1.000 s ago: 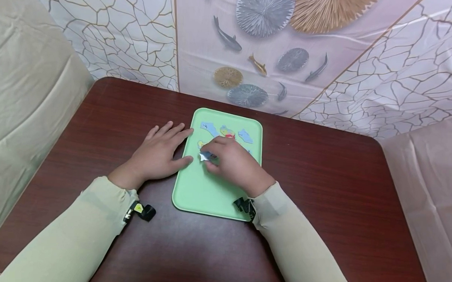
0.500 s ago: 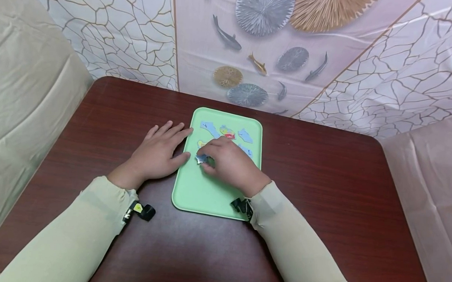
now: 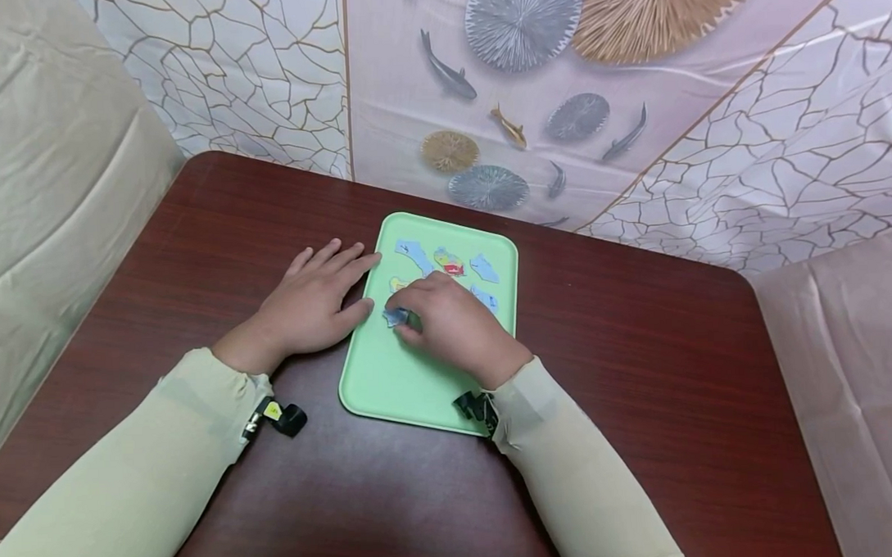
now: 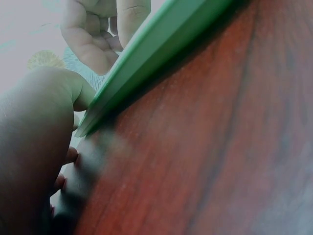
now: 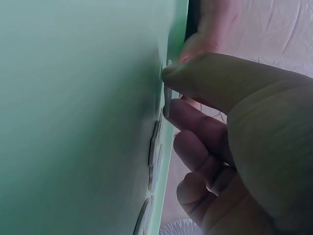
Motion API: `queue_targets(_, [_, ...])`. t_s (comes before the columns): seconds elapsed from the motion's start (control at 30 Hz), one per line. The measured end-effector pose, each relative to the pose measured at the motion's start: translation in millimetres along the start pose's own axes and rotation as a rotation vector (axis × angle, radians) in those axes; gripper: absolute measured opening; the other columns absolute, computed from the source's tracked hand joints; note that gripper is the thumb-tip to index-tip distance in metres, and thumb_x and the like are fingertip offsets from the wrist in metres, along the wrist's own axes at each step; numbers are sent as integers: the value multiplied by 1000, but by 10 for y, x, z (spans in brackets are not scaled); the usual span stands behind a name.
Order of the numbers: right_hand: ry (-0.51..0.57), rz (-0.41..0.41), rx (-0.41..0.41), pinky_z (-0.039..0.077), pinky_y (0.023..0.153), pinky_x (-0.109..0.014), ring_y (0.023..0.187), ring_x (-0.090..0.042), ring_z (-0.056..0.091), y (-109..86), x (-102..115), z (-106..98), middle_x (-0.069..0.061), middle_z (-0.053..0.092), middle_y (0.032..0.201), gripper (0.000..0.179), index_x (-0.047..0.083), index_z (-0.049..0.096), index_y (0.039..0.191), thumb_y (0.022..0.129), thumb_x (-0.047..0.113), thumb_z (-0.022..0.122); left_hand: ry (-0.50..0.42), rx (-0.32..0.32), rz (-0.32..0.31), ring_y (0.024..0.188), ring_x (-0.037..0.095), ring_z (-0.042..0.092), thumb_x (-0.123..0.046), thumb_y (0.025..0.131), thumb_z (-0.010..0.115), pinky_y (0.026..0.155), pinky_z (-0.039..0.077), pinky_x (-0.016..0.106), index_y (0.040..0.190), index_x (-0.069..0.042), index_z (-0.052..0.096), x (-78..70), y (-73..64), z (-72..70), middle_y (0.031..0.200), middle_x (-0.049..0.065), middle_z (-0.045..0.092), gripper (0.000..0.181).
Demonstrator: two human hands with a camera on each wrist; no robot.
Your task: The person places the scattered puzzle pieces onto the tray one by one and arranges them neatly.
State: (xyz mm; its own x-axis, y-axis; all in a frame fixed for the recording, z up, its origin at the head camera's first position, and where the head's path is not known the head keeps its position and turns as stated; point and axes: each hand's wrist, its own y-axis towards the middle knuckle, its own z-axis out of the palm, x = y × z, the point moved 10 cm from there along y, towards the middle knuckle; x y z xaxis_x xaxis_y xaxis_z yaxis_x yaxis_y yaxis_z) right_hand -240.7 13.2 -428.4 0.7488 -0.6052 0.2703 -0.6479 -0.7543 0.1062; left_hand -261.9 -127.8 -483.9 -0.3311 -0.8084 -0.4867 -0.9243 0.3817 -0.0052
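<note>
A light green tray (image 3: 398,387) lies on the table with several flat puzzle pieces at its far end. Between thumb and fingertips, my right hand (image 3: 458,327) pinches a blue puzzle piece (image 3: 394,317) low over the tray's left side. The right wrist view shows that puzzle piece (image 5: 167,100) edge-on, close to the tray surface; whether it touches cannot be told. My left hand (image 3: 307,304) lies spread on the table, its thumb and forefinger at the tray's left rim. A yellow-and-blue piece (image 3: 398,285) is partly covered by the right hand.
Beyond the right hand lie a blue piece (image 3: 414,253), a yellow-and-red piece (image 3: 449,263) and two more blue pieces, one at the right (image 3: 484,268) and one nearer (image 3: 485,298). The dark wooden table (image 3: 641,370) meets a patterned curtain (image 3: 397,149) behind.
My right hand has shifted slightly left with the pinched puzzle piece, which looks less shiny and flatter now. The left thumb has drawn back a little; the tray stays in place.
</note>
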Motion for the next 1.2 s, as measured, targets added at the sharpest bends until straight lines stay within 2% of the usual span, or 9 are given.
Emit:
queue_targets(0.23, [3,-11,17,57,110,-37,112,-22,75,11,3,23,4,85,114,15,14,84,118,103,16,83,-3,3,-2,176,43,18,-47,115,54,139,11,71,179,-29,35,0,-1,4,186,12,32,69])
queue_targets(0.53, [34,16,37,56,110,-37,115,-22,72,-12,-21,29,3,84,117,18,15,84,119,101,18,84,-6,6,0,176,43,17,-47,115,54,138,11,72,179,-29,35,-13,-5,1,186,13,31,69])
queue_targets(0.77, [-6,24,44,54,115,-38,121,-23,70,-29,-31,22,4,82,122,21,17,84,121,102,26,84,-8,3,1,176,44,18,-47,115,54,138,11,72,179,-29,35,-21,-7,-3,186,13,32,69])
queue_targets(0.97, [-31,33,6,47,125,-43,129,-23,72,-61,-58,-128,1,82,126,23,13,84,122,104,27,80,-6,0,-2,176,44,18,-47,115,54,138,11,73,179,-29,35,-24,-11,-11,186,13,32,69])
queue_targets(1.2, [-18,93,-61,52,118,-43,128,-30,66,-181,-204,-356,-3,78,132,27,13,83,126,105,30,80,-9,8,-7,176,45,18,-49,115,53,138,11,73,179,-29,35,-29,-18,-6,186,13,31,69])
